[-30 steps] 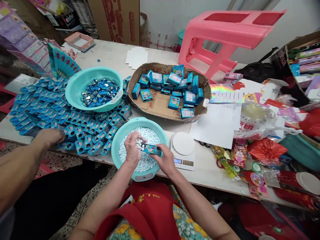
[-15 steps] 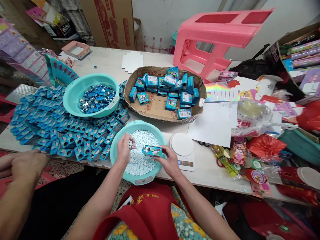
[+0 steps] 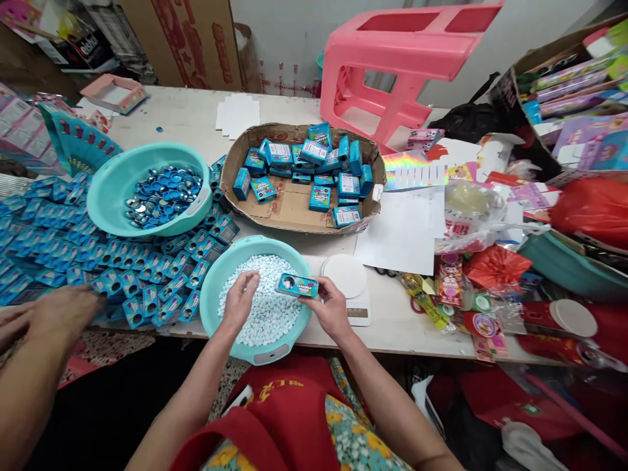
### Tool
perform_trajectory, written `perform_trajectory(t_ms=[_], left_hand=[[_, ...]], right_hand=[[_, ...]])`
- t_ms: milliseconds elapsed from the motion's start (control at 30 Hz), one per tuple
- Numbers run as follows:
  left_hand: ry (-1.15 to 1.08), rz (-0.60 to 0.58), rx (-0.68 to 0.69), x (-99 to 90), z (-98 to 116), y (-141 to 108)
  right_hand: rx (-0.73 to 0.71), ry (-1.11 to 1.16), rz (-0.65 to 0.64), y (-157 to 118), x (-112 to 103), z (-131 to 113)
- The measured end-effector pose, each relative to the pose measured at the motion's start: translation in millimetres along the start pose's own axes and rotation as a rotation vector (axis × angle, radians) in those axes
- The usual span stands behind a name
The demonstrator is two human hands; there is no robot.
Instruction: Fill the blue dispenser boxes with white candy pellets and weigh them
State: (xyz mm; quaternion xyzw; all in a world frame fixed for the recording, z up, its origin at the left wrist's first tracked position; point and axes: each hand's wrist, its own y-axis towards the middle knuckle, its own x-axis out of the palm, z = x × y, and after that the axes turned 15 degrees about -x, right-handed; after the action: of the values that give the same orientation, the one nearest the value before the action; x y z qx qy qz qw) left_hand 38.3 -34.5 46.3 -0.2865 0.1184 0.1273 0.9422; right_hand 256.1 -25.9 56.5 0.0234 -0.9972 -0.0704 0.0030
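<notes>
Right hand [image 3: 331, 307]: grip closed on blue candy box [image 3: 299, 286], over candy basin [image 3: 207, 294]
Left hand [image 3: 239, 302]: grip loosely open above candy basin — contents unclear
Digital scale [image 3: 344, 276]: right of candy basin
Cardboard tray [image 3: 289, 204]: beyond candy basin

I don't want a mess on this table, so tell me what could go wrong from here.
The small blue box in the right hand has an uncovered round hole, so any white pieces inside could spill if it tips. The bowl of white pieces sits at the table's front edge, where a bumped rim might tip it. The white scale, close beside the right hand, could get nudged.
</notes>
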Motion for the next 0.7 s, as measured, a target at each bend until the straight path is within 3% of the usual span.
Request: perform_trajectory(t_ms=[167, 267, 367, 467, 533, 600, 700], left_hand=[[0.652, 0.302, 0.309, -32.7, -29.7, 26.0], [0.84, 0.462, 0.343, -39.9, -28.9, 44.9], [0.879, 0.472, 0.368, -30.9, -13.3, 56.4], [0.726, 0.336, 0.467, -2.5, 9.3, 50.3], [0.524, 0.17, 0.462, 29.0, 24.6, 37.1], [0.247, -0.033, 0.322, 68.7, 38.2, 23.0], [-0.188, -0.29, -0.073, 132.6, 53.5, 14.9]], right_hand=[[0.006, -0.095, 0.27, 0.2, -62.7, 17.1], [0.0, -0.188, 0.405, 3.6, -96.8, 40.8], [0.01, -0.24, 0.406, 6.8, -112.6, 63.7], [-0.011, -0.293, 0.328, 0.2, -119.8, 74.4], [-0.004, -0.367, 0.342, -12.5, -127.5, 74.8], [0.055, -0.457, 0.437, -29.8, -138.5, 73.1], [0.14, -0.531, 0.531, -53.3, -155.9, 73.8]])
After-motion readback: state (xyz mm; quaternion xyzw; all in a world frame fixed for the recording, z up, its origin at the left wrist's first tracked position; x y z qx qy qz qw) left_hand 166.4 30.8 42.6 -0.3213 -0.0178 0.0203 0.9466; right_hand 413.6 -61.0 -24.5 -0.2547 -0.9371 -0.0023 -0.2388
